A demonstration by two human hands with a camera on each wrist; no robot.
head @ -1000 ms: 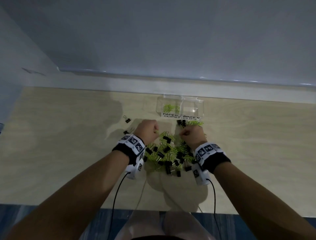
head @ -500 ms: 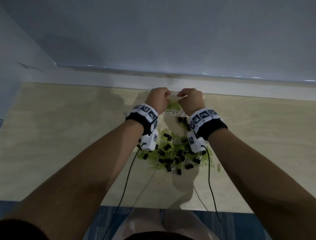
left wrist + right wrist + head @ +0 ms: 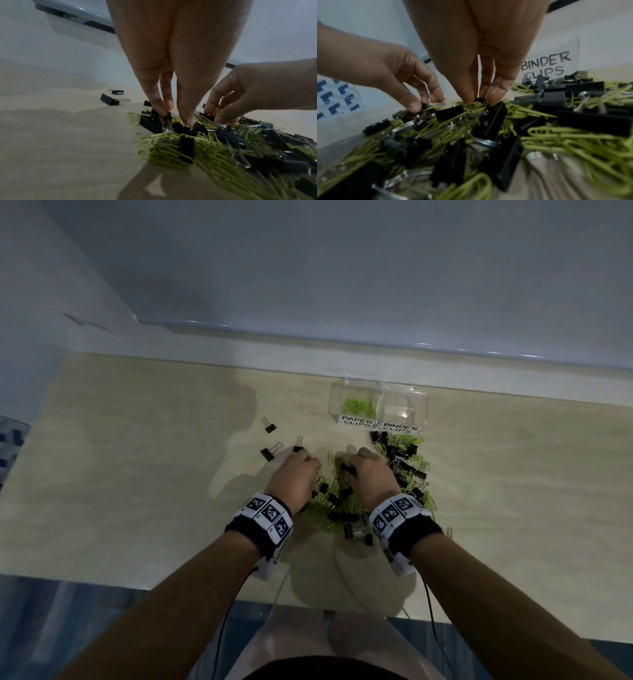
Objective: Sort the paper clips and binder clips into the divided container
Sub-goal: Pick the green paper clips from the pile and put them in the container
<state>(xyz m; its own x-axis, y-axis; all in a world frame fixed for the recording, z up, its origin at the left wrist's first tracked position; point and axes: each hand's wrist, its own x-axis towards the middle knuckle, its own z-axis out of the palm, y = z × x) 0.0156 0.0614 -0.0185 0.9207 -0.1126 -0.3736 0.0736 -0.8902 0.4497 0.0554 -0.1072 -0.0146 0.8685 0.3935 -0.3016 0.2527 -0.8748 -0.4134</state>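
Carpet (image 3: pixel 13 446) with a blue pattern is showing at the far left, past the edge of the pale wooden table (image 3: pixel 137 481) where I am working. Three stray binder clips (image 3: pixel 269 426) are lying apart on the wood, left of the heap. My left hand (image 3: pixel 296 479) is reaching down into the near-left side of the pile of clips (image 3: pixel 342 505), and its fingertips (image 3: pixel 161 111) are pinching a black binder clip (image 3: pixel 164 119) by its wire handle, with green paper clips (image 3: pixel 164 152) tangled all around it. My right hand (image 3: pixel 368 477) is dipping into the middle of the same pile just beside the left one, and its fingertips (image 3: pixel 494 93) are closing on a small black piece at the top of the heap; I am taking it for another binder clip, but I cannot tell for certain. The pile is spreading rightward and back, touching the front of the divided container (image 3: pixel 378 405). That clear box is standing at the far edge of the table, its left compartment labelled for paper clips and holding a small green bunch (image 3: pixel 359 405), its right compartment labelled for binder clips.
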